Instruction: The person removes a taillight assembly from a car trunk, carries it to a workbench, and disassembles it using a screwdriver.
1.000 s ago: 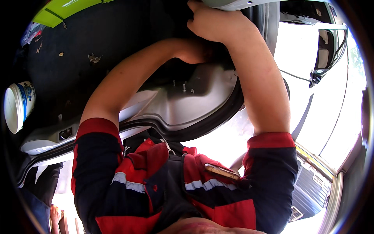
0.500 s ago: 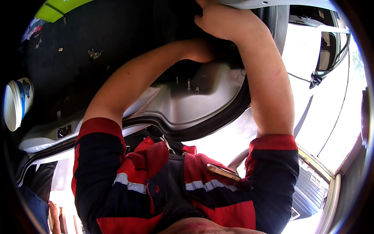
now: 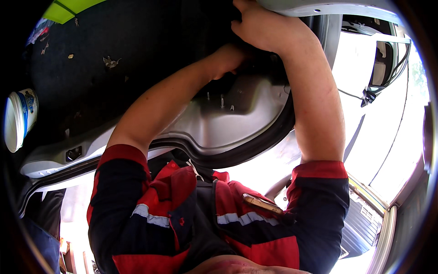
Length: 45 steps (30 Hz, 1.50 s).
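Note:
Both my arms reach into the dark rear opening of a vehicle. My left hand (image 3: 228, 59) is in deep shadow above a silver body panel (image 3: 255, 116); its fingers are mostly hidden, and what they touch does not show. Farther up, my right hand (image 3: 262, 27) is beside the pale edge of a panel (image 3: 315, 9) at the top. Its thumb juts to the left, while its other fingers run out of the picture or into the dark. Small upright studs (image 3: 222, 101) stand on the silver panel, and a black rubber seal (image 3: 223, 160) runs along its near edge.
Black carpet (image 3: 146, 41) with scraps of debris (image 3: 110, 62) lines the space at left. A white and blue tub (image 3: 20, 121) lies there, with a bright green panel (image 3: 68, 9) beyond. Another vehicle (image 3: 385, 59) shows at right. A person's dark-clothed leg (image 3: 43, 228) is at lower left.
My left hand has drawn back slightly, its wrist lifting off the silver panel, and the left forearm has shifted right. My right hand has moved slightly down and right in view.

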Tool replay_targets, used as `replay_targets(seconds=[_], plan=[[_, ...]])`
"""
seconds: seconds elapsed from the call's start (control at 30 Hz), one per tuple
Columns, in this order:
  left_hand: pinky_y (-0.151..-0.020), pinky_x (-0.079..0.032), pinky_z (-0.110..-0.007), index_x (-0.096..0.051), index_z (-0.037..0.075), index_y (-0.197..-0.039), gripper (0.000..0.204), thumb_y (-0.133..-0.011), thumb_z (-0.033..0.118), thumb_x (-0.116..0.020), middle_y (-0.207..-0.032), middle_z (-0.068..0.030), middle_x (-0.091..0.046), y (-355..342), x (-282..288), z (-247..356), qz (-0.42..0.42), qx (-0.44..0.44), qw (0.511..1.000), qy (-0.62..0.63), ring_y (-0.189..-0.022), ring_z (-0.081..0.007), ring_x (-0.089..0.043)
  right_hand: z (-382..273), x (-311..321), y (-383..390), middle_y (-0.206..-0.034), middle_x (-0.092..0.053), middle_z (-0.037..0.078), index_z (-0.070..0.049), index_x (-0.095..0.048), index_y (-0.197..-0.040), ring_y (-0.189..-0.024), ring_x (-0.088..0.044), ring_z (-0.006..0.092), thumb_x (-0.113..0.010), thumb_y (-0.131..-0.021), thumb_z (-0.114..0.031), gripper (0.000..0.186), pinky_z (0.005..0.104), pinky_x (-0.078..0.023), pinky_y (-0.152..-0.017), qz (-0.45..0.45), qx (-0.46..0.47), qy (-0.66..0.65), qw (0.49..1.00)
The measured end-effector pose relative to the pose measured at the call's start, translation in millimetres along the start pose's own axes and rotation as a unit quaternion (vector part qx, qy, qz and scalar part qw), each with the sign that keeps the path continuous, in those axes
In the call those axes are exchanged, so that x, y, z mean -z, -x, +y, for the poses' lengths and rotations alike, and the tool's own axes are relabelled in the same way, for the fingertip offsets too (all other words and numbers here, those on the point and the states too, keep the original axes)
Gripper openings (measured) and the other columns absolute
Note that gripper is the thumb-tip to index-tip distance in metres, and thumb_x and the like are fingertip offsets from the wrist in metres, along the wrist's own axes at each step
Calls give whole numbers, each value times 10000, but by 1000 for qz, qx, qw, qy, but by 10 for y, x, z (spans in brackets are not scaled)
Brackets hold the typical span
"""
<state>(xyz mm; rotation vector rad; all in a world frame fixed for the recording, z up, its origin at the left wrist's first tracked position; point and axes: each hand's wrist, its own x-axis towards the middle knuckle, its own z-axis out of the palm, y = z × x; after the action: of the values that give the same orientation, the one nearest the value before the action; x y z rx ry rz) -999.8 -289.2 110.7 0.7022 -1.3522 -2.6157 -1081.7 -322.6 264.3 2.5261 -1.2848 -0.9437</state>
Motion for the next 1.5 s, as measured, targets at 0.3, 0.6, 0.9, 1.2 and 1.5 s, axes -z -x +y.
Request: replay_targets(seconds=[0.3, 0.6, 0.9, 1.2, 1.5], plan=[[-775, -480, -332, -697, 16, -1015, 239, -947, 193, -551, -913, -81, -673, 1, -274, -313, 96, -77, 971, 203, -813, -185, -594, -62, 191, -8, -1010, -695, 252, 65, -589, -1157, -987, -677, 400, -511, -946, -261, 396, 449, -508, -913, -21, -162, -205, 965], [-793, -494, -341, -699, -17, -1042, 235, -941, 146, -565, -952, -103, -691, 18, -276, -320, 136, -23, 933, 331, -855, -200, -632, -33, 121, -7, -953, -697, 257, 75, -585, -1129, -922, -690, 407, -520, -942, -260, 389, 455, -527, -867, -26, -132, -185, 974], [-751, -487, -343, -706, -7, -999, 216, -926, 145, -571, -906, -97, -685, 53, -254, -295, 137, 10, 943, 303, -807, -190, -612, -31, 91, -2, -950, -701, 246, 83, -583, -1138, -904, -692, 402, -512, -952, -269, 405, 444, -530, -861, -35, -121, -180, 976], [-765, -482, -334, -714, -2, -960, 224, -922, 148, -552, -889, -96, -683, -62, -282, -406, 109, -39, 940, 322, -807, -187, -608, -48, 169, -7, -993, -703, 242, 69, -591, -1147, -944, -687, 399, -512, -951, -286, 414, 449, -522, -888, -67, -134, -157, 976], [-794, -487, -329, -704, -3, -1002, 228, -930, 147, -549, -934, -97, -687, -57, -292, -361, 98, -31, 931, 351, -830, -189, -615, -41, 134, 10, -987, -699, 245, 47, -602, -1111, -956, -681, 402, -541, -923, -269, 373, 453, -520, -890, -2, -149, -177, 973]])
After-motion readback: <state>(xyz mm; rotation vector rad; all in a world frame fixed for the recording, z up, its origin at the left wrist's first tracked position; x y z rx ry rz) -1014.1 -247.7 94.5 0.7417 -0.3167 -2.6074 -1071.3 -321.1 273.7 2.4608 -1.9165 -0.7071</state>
